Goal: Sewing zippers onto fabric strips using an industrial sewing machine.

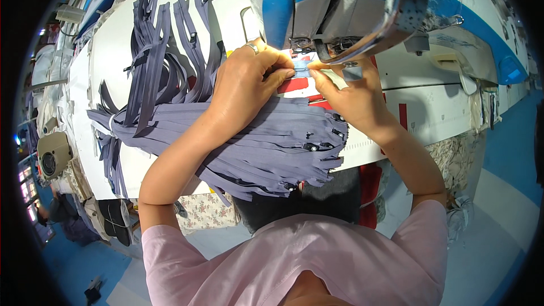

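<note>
Your hands (pixel 249 76) sit hemmed in: sewing machine head (pixel 340 5) just above, zipper pile (pixel 266 147) below; bare bench (pixel 436 107) lies open rightward.

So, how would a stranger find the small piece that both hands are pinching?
Start at the blue and white sewing machine and look under its head. There the left hand and right hand meet on a short light-blue strip. It is pale and single, whereas the zippers lie piled, long and grey-purple.

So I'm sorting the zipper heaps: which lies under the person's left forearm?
The fanned-out grey zipper bundle at the table's near edge; the other heap lies farther back, untouched.
</note>
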Motion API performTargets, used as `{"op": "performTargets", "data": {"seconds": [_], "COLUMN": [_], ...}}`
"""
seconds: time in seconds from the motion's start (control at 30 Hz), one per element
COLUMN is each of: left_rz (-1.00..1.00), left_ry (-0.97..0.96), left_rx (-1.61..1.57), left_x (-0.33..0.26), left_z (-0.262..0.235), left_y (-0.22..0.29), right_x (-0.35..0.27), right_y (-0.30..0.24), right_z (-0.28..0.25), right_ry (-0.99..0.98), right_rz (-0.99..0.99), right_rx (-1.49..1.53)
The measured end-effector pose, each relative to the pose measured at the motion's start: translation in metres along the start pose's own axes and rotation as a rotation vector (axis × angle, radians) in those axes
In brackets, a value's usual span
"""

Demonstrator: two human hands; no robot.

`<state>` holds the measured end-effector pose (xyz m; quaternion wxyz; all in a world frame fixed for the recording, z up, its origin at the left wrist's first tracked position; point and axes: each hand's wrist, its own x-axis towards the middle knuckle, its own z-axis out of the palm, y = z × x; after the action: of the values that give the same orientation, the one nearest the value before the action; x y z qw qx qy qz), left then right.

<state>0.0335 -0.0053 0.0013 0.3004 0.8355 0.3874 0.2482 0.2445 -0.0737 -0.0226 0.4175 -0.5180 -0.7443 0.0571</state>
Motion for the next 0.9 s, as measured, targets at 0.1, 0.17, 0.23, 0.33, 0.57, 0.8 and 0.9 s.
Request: {"op": "performTargets", "data": {"seconds": [0.1, 0.17, 0.23, 0.33, 0.57, 0.8, 0.9], "left_rz": [-0.032, -0.042, -0.065, -0.093, -0.122, -0.143, -0.158], "left_ry": [-0.002, 0.008, -0.021, -0.016, 0.011, -0.016, -0.027], "left_rx": [-0.02, -0.023, -0.007, -0.024, -0.001, 0.052, 0.006], "left_x": [-0.001, -0.001, 0.001, 0.001, -0.001, 0.002, 0.003], "left_z": [0.0, 0.0, -0.001, 0.0, -0.002, -0.001, 0.0], "left_y": [0.0, 0.001, 0.003, 0.005, 0.009, 0.009, 0.002], "right_x": [0.0, -0.001, -0.001, -0.002, 0.001, -0.002, 0.002], "right_y": [-0.001, -0.002, -0.004, -0.001, -0.005, 0.003, -0.001], "right_z": [0.001, 0.003, 0.003, 0.004, 0.004, 0.009, 0.008], "right_ry": [-0.006, -0.011, -0.023, -0.044, -0.021, -0.063, -0.05], "right_rz": [0.006, 0.045, 0.053, 0.084, 0.074, -0.061, -0.014], "right_rx": [-0.043, -0.033, -0.054, -0.042, -0.045, -0.254, -0.161]}}
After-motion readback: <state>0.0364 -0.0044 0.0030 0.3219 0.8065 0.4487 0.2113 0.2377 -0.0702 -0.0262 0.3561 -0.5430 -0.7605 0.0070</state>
